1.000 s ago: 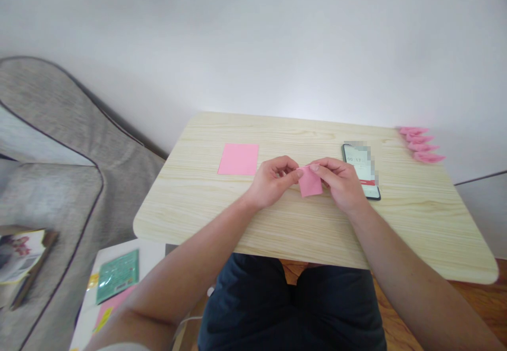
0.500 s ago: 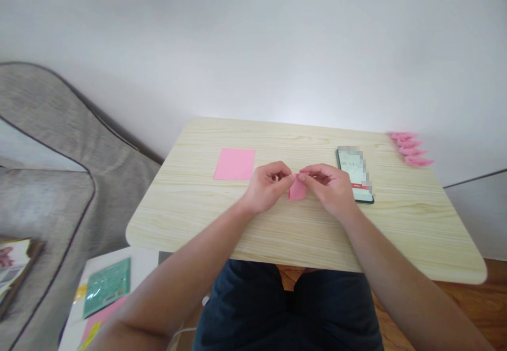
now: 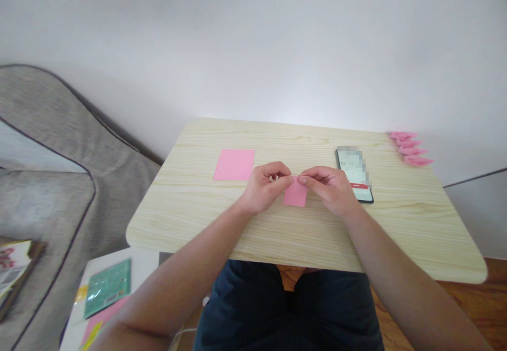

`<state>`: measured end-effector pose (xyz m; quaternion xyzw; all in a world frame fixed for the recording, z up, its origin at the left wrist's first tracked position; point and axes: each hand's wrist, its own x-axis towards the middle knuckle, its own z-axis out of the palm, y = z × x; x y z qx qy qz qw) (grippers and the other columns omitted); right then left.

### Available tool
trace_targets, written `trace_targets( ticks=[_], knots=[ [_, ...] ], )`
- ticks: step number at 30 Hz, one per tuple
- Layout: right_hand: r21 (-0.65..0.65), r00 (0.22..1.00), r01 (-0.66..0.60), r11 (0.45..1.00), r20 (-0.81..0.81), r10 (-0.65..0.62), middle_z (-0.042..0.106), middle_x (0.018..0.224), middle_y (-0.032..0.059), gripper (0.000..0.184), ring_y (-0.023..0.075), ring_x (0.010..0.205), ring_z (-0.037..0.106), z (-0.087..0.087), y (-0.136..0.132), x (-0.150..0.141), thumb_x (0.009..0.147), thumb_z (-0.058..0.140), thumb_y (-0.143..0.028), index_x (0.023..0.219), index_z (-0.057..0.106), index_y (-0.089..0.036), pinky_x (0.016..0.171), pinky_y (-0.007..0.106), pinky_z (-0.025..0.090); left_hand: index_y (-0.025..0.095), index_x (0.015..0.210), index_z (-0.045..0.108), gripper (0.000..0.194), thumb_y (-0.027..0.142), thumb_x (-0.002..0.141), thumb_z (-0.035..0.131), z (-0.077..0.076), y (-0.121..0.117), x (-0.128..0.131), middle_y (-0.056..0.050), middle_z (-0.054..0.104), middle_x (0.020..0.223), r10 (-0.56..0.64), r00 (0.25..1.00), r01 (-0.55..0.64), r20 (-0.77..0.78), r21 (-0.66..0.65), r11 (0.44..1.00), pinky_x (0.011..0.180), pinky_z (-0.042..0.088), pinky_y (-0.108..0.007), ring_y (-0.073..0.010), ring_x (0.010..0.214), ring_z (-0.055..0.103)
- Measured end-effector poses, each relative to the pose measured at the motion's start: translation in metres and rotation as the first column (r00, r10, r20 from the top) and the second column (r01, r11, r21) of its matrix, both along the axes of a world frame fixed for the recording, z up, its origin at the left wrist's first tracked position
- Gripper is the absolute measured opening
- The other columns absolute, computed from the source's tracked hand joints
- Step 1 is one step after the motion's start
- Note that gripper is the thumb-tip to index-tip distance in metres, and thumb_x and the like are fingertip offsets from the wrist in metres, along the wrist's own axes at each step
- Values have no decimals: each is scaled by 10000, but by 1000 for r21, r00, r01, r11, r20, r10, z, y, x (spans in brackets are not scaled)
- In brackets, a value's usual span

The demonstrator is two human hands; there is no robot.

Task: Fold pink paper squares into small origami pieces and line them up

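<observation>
A small pink piece of folded paper (image 3: 295, 193) hangs between my hands, over the middle of the table. My left hand (image 3: 266, 185) pinches its upper left edge between thumb and fingers. At the upper right edge, my right hand (image 3: 329, 186) grips the same paper in a like pinch. The fingertips nearly meet, and the paper's top edge is partly hidden by them. Left of my left hand lies a flat pink paper square (image 3: 234, 164). Just beyond my right hand is a smartphone (image 3: 354, 174), its screen lit and partly pixelated.
Several folded pink paper pieces (image 3: 412, 149) stand in a row at the back right corner of the wooden table (image 3: 412, 235). A grey sofa (image 3: 114, 182) is at the left. Below it, a white surface (image 3: 144, 258) carries a green packet (image 3: 108, 287).
The pink paper between my fingers now shows a wider, flatter face that reaches lower. Both hands stay in nearly the same place, still pinching it.
</observation>
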<state>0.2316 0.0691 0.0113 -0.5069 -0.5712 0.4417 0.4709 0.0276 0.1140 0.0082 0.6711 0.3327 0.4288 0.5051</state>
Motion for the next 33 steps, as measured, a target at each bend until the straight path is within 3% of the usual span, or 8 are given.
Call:
trace_targets(
  ticks=[6,15,23,27,33],
  knots=[
    [-9,1000,22,1000,7,-22,802,877,29,243,195,820,711,3,1,4,837,821,-489,897,830,-255,776,333,559,175,720,659,204,324,827,749,-3,2,-1,4,601,702,-15,993,29,121,-122,992,642,451,-269,-125,677,536],
    [-37,1000,3,999,-27,-4,809,886,30,254,209,838,735,3,0,1,853,807,-502,913,837,-257,807,346,583,173,688,671,168,257,793,770,2,3,0,19,612,672,1,978,36,210,-170,985,632,464,-248,-103,644,548],
    [6,999,-24,1000,23,24,804,868,33,289,219,833,741,5,-2,-1,900,745,-534,864,825,-258,798,349,586,173,670,668,166,265,781,752,3,3,-1,9,614,665,27,983,10,182,-202,979,629,482,-265,-117,638,560],
    [-66,998,-64,996,-22,62,793,844,30,338,214,810,732,6,-1,-2,893,735,-574,860,815,-248,770,338,587,180,660,662,169,263,771,758,1,7,-1,14,607,655,46,979,-4,198,-207,978,631,478,-272,-118,636,552],
    [-50,967,-172,984,180,178,729,712,11,429,164,690,650,9,-1,1,955,662,-565,710,753,-225,688,302,511,182,652,650,178,250,782,752,-3,13,-2,22,582,647,128,958,-77,254,-204,976,635,436,-266,-112,647,525]
  ],
)
